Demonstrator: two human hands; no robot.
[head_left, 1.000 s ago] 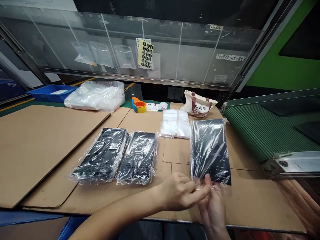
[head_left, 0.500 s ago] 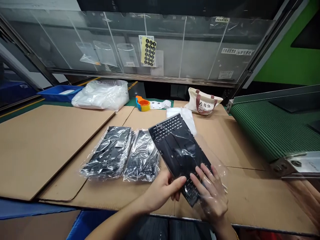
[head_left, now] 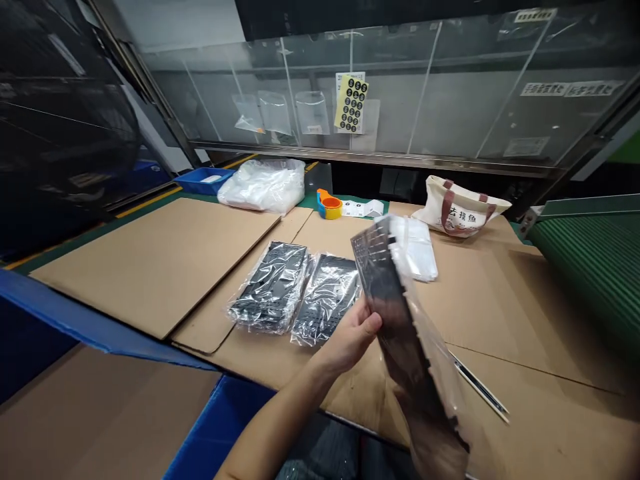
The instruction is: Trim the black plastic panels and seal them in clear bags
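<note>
My left hand (head_left: pixel 353 337) grips the left edge of a black perforated panel (head_left: pixel 400 320), thumb on its face. The panel stands tilted, nearly edge-on, inside a clear plastic bag (head_left: pixel 445 353) that hangs loose along its right side. My right hand cannot be made out. Left of the panel, two stacks of similar black panels lie wrapped in clear plastic: one stack (head_left: pixel 274 287) farther left, the other stack (head_left: pixel 327 297) partly behind my left hand. A pair of tweezers (head_left: pixel 480 387) lies on the cardboard to the right.
Cardboard sheets (head_left: pixel 165 260) cover the bench. At the back sit a blue tray (head_left: pixel 197 179), a bundle of plastic bags (head_left: pixel 265 183), an orange-and-blue tape holder (head_left: pixel 329 205), folded white bags (head_left: pixel 417 250) and a cloth bag (head_left: pixel 463 210). A green conveyor (head_left: pixel 595 260) borders the right.
My view has turned left. The panel has swung from showing its broad face to nearly edge-on. My right hand has left its face, and the tweezers have come into sight.
</note>
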